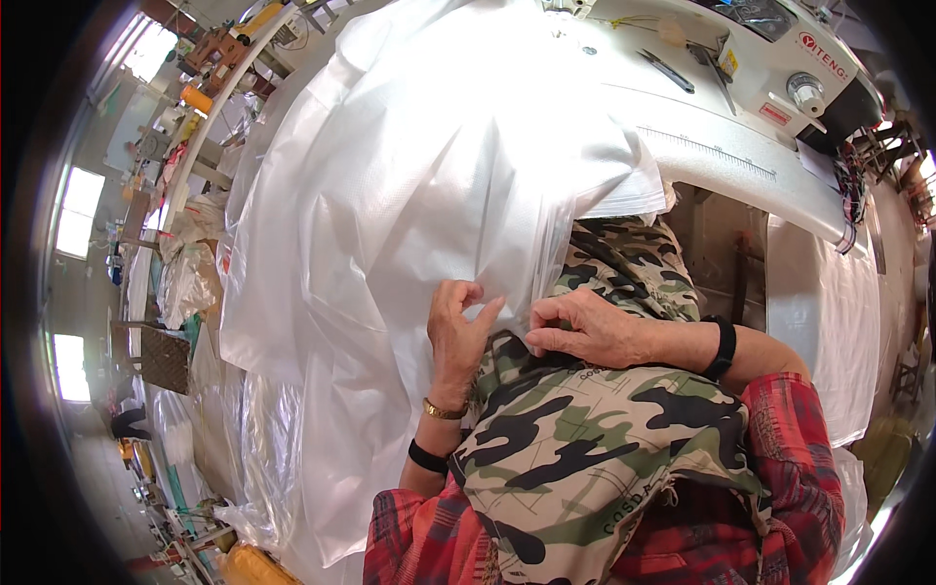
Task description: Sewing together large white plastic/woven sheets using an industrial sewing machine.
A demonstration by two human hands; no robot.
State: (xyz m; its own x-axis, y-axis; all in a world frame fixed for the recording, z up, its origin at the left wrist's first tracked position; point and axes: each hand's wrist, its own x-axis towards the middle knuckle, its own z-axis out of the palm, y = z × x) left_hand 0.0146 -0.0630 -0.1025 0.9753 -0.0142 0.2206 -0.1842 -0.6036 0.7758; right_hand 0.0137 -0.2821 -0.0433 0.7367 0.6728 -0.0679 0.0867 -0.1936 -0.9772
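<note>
A: White plastic sheeting (409, 195) is lying draped over the sewing table (721, 161), spilling down toward the lap. Lower edge is sitting against the camouflage apron (575, 458).

B: Hands?

A: Left hand (456, 336) is pressing on the sheeting, fingers curled, thumb and forefinger closing narrowly on a fold of it. Gold bracelet (444, 411) and a black band (427, 456) are showing on that wrist.

B: And the other one?

A: Right hand (585, 330) is lying just beside the left, fingertips bunched tight and pinching the sheeting's edge where it is meeting the apron. A black wristband (724, 348) is sitting above the red plaid sleeve (795, 429).

B: Are the hands touching?

A: Nearly; fingertips are pointing at each other across a small gap, the same fold running between them.

B: Anything else on the table?

A: A white sewing machine (780, 58) is standing at the far right, well apart from the hands. Scissors (668, 71) are lying near it. Orange thread cones (197, 99) are sitting on a bench at far left.
</note>
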